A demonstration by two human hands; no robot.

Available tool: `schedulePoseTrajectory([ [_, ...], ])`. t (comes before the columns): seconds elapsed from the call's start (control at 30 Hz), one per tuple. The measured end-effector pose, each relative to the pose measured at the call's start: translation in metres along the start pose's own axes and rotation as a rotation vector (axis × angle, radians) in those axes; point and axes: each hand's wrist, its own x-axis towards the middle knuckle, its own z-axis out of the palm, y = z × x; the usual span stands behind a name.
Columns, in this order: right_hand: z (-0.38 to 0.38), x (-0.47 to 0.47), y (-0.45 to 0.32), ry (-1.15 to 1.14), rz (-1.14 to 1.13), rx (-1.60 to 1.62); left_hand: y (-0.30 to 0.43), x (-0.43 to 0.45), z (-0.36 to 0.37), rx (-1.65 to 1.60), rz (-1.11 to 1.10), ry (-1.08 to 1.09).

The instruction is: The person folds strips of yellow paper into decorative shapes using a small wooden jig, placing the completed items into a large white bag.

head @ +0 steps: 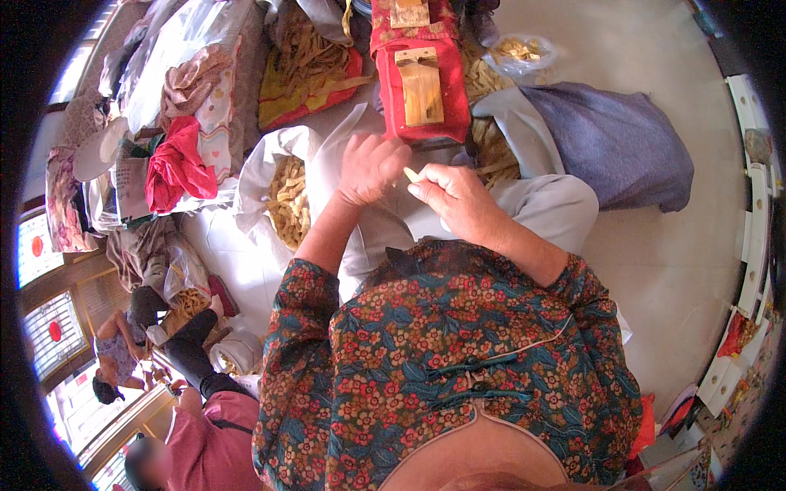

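My right hand [451, 199] pinches a small pale yellow piece [412, 175] between thumb and fingers; its material is unclear. Just left of it my left hand [373, 169] is raised with curled fingers, and whether it holds anything cannot be seen. Beyond both hands a wooden block with a metal piece at its far end [421, 92] lies on a red cloth [393, 116] over a narrow support. Left of my left hand an open white sack [255, 178] holds many short, pale yellow-brown pieces [290, 202].
Long dried strips [307, 52] lie on a red and yellow cloth at the upper left. More strips [494, 150] sit right of the block, beside a blue-grey cloth [614, 144]. A clear bag of pieces [522, 52] stands beyond. Two other people sit at the lower left.
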Motion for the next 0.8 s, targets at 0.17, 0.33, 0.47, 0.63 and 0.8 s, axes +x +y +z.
schedulePoseTrajectory([
  [0.17, -0.007, 0.013, 0.001, 0.106, -0.063, -0.055, -0.008, 0.012, 0.006, 0.008, -0.2, -0.098],
  [0.33, -0.036, 0.049, 0.03, 0.255, -0.026, -0.129, 0.001, 0.017, 0.022, -1.092, -1.085, -0.109],
  [0.47, -0.05, 0.07, 0.053, 0.341, -0.061, -0.11, -0.002, 0.032, 0.014, -1.472, -1.127, -0.02],
  [0.63, -0.052, 0.081, 0.051, 0.317, -0.097, -0.132, -0.012, 0.042, 0.016, -0.846, -1.025, -0.152],
  [0.8, -0.051, 0.097, 0.048, 0.374, -0.144, -0.161, -0.027, 0.039, 0.029, -0.405, -0.767, -0.129],
])
